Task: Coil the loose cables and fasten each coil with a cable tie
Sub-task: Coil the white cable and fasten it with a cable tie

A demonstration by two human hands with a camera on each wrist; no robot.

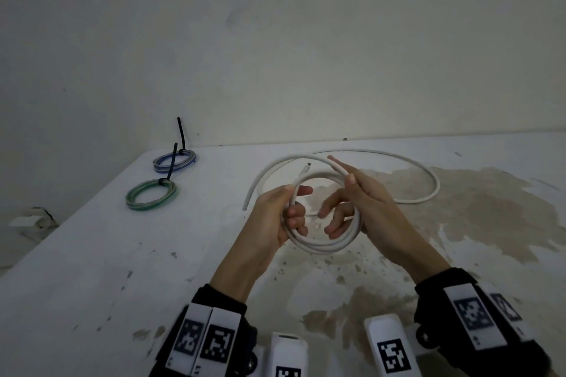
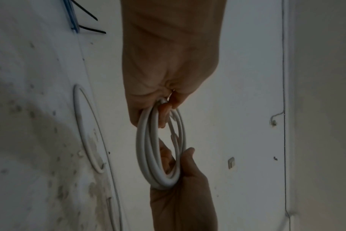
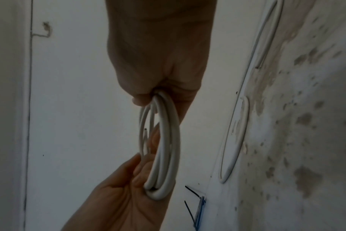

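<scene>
You had the white cable [image 1: 318, 242] partly wound into a round coil, held up above the bench [image 1: 92, 254] between both hands. Your left hand [image 1: 275, 217] was clamped on the coil's left side, fingers curled through the loops and thumb over the top. Your right hand [image 1: 361, 205] cupped the right side, its lower fingers curled inside the ring and the forefinger stretched out along the strand feeding in. The rest of that cable trailed off in a wide arc on the bench behind your hands.

The sheath looked smooth, round and fairly thick. I judged it springy rather than limp, so the turns would want to open if you let go. The best hold was probably where the turns bunched together, pinching all of them at once, and that is likely where the tie should go.

Far to your left lay a green coil [image 1: 151, 194] and a blue coil [image 1: 174, 161], each already cinched with a black cable tie [image 1: 171, 165] whose tail stuck up. The bench was matt white, blotched with brownish stains.
</scene>
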